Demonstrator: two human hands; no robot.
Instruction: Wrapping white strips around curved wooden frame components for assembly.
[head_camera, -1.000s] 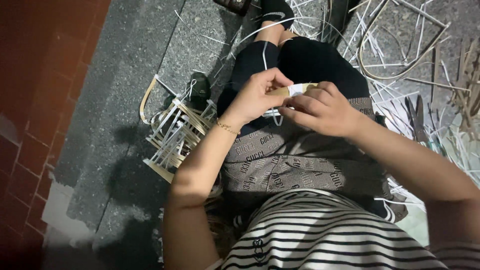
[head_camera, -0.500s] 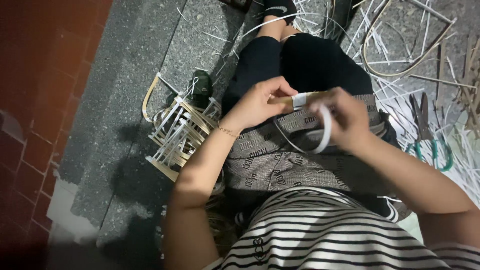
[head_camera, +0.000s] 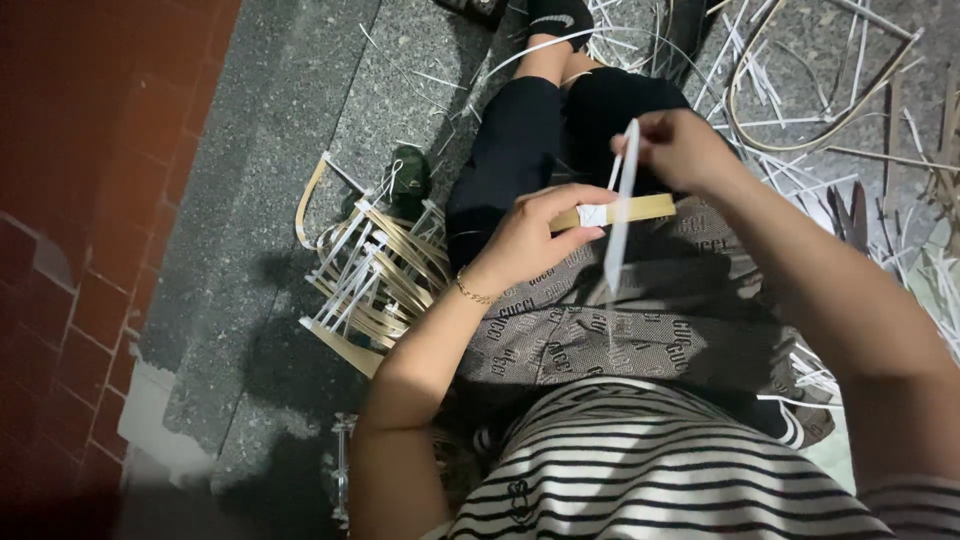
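Bamboo strip (head_camera: 640, 209) gripped in left hand (head_camera: 525, 240); right hand (head_camera: 680, 150) pinches white binding strap (head_camera: 620, 210).

Dim, uneven light; dark left edge, motion-blurred white strip (head_camera: 620, 200).

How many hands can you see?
2. The left hand grips a flat bamboo strip over the lap. The right hand, higher up, pinches a white strip wrapped around it. No other hands show.
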